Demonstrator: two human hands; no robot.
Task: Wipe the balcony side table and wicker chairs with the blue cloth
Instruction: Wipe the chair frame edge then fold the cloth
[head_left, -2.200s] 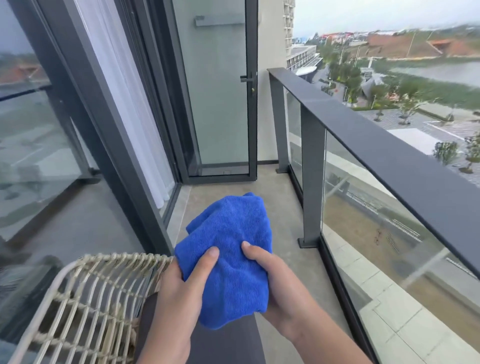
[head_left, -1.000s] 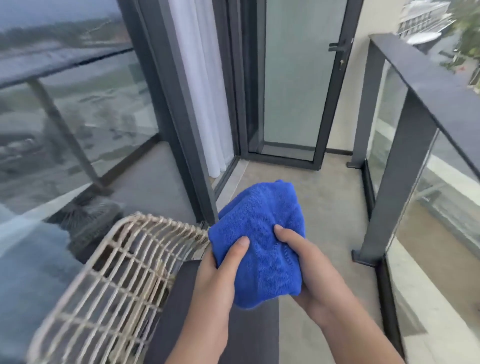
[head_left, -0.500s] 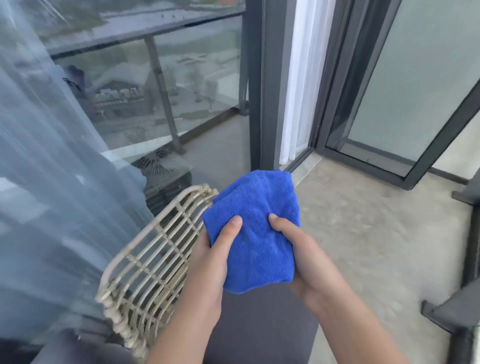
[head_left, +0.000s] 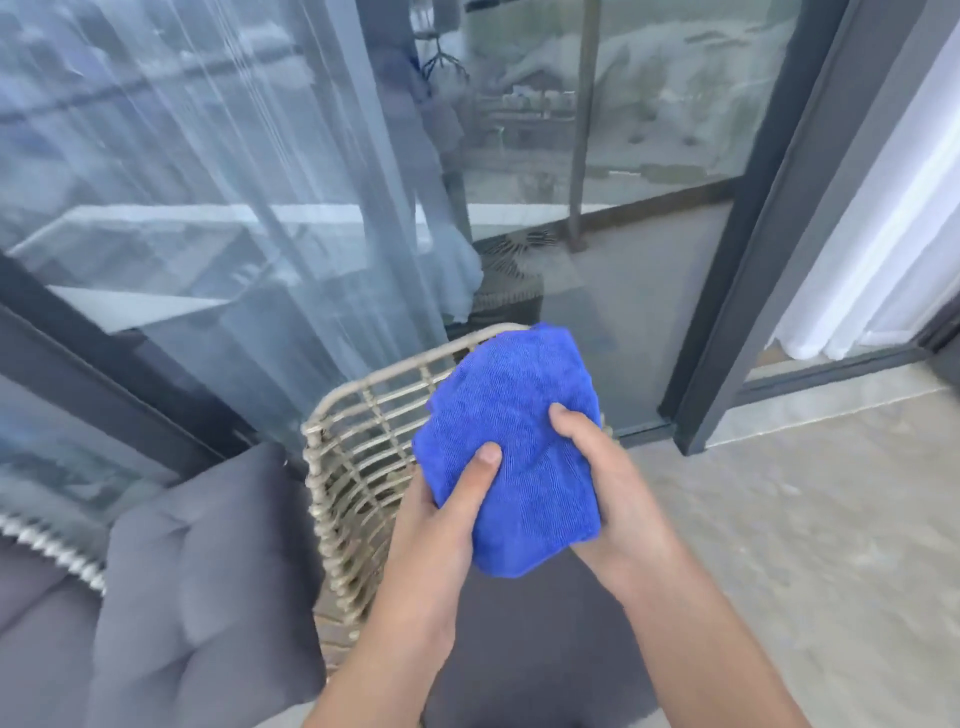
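A bunched blue cloth (head_left: 519, 441) is held up in front of me by both hands. My left hand (head_left: 441, 525) grips its lower left side with the thumb pressed on the front. My right hand (head_left: 602, 478) grips its right side, thumb on top. Just behind and below the cloth stands the pale wicker chair (head_left: 358, 447), its woven side panel upright. A dark grey seat pad (head_left: 519, 634) lies under my forearms. The cloth hangs above the chair and I cannot tell whether it touches the rim. No side table is in view.
A grey tufted cushion (head_left: 202, 582) sits at the lower left beside a second wicker rim (head_left: 47, 545). Behind the chair is a glass sliding door with a dark frame (head_left: 727, 332) and white curtain (head_left: 878, 260). Bare concrete floor (head_left: 805, 519) spreads to the right.
My view has swung left, away from the railing and far door, toward the glass wall and chair. Both hands keep the same hold on the cloth. The grey cushion has come into sight.
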